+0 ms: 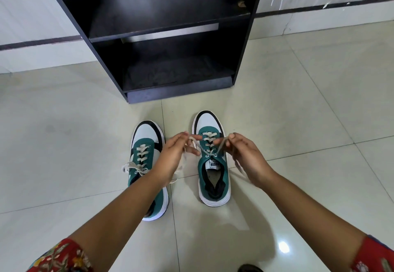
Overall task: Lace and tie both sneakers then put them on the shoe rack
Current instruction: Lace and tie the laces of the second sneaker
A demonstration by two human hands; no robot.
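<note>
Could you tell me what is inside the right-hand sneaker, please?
Inside the right sneaker only a pale insole and dark lining show, with no foot in it. The toe end is hidden under the tongue and laces.

Bare floor [298,122] lies open at the left and right of the frame. Both rack [162,37] shelves stand unblocked at top centre. Two sneakers [213,165] occupy the middle.
</note>
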